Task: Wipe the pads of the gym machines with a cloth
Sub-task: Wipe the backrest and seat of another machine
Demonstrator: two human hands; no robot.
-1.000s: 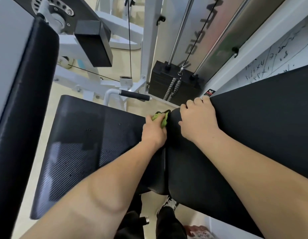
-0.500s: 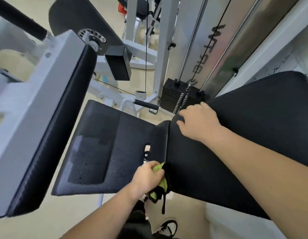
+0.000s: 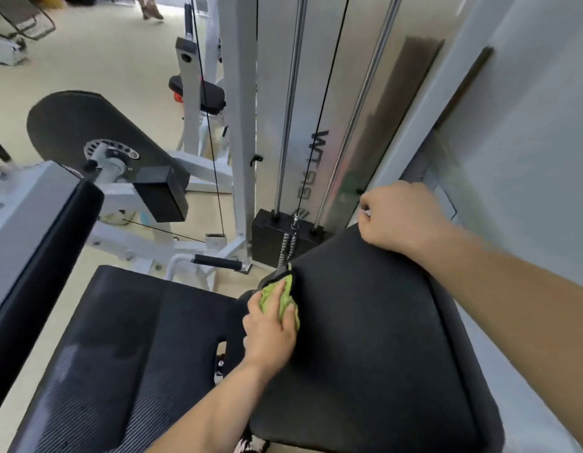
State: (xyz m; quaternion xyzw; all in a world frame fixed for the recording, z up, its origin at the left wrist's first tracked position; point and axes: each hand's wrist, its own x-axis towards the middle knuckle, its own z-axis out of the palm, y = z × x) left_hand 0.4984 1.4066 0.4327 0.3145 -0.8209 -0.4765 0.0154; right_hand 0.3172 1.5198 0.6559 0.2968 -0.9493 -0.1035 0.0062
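My left hand [image 3: 269,338] grips a bunched green cloth [image 3: 266,300] and presses it against the upper left edge of the large black pad [image 3: 381,338] on the right. My right hand [image 3: 398,220] sits at the top corner of that same pad, its fingers curled over the upper edge. To the left lies a second black pad [image 3: 136,338] with a textured surface, and a narrow gap separates the two. Both forearms reach in from the bottom of the view.
A black weight stack [image 3: 274,237] with guide rods and a cable stands just beyond the pads. A short black handle [image 3: 218,262] juts out of the white frame. A long black pad [image 3: 38,250] runs along the left side. A round black pad [image 3: 74,125] lies behind it.
My left hand slid the cloth from the pad's lower left edge up towards its top. My right hand shifted further up to the pad's top corner. The view tilted upward.
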